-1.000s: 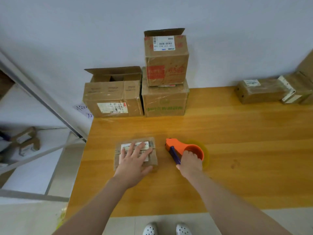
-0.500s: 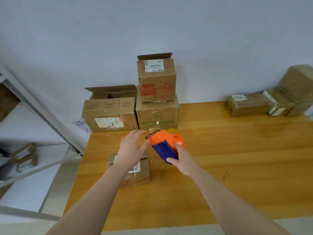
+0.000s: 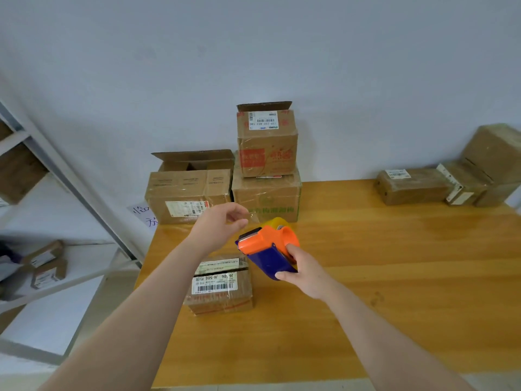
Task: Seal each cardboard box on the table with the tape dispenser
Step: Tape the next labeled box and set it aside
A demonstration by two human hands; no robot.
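My right hand (image 3: 303, 270) grips the orange and blue tape dispenser (image 3: 266, 248) in the air above the wooden table (image 3: 394, 277). Its yellowish tape roll (image 3: 277, 222) shows behind the orange body. My left hand (image 3: 217, 225) pinches the clear tape end (image 3: 251, 217) just left of the dispenser's blade. Below both hands a small flat cardboard box (image 3: 221, 286) with a white barcode label lies on the table near its left edge.
Against the wall stand an open-flapped box (image 3: 187, 190) and a two-box stack (image 3: 266, 165) with an open flap on top. Several more boxes (image 3: 451, 179) sit at the far right. A metal shelf (image 3: 56, 221) with small parcels stands left of the table.
My right hand lifted the dispenser off the table. My left hand left the small box and rose to the dispenser, where it now pinches the tape end. The view tilted upward.
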